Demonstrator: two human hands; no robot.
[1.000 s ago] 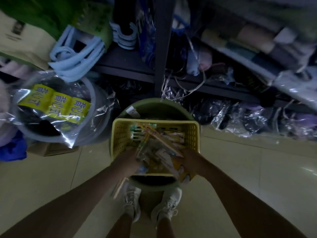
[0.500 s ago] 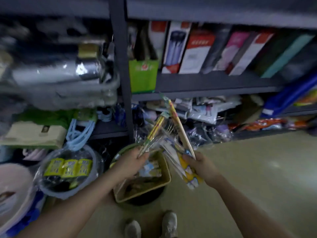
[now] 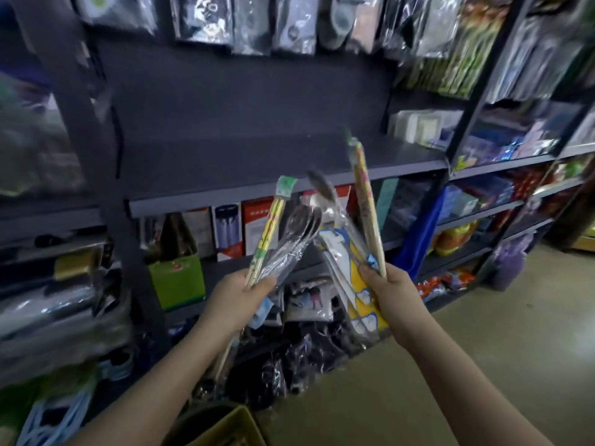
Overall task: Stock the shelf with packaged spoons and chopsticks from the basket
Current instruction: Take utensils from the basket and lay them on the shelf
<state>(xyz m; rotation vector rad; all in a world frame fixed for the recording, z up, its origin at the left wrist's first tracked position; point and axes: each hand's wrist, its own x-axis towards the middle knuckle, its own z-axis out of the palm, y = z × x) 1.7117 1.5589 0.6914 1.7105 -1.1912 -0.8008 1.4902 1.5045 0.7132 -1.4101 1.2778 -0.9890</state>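
shelf (image 3: 273, 162) dark board, above and behind both hands | basket (image 3: 230, 429) yellow, below the hands | right hand (image 3: 391, 289) fingers clenched on chopstick pack (image 3: 367, 207) and spoon packs (image 3: 341, 249) | left hand (image 3: 236, 299) fingers grasping yellow chopsticks (image 3: 269, 235) and wrapped spoons (image 3: 294, 235)

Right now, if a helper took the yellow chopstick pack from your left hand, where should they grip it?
Probably the upper half of the yellow chopstick pack, just below its green header, coming from the left. The left hand grips the bottom end, and the spoon pack lies against its right side, so the left edge is the free one.
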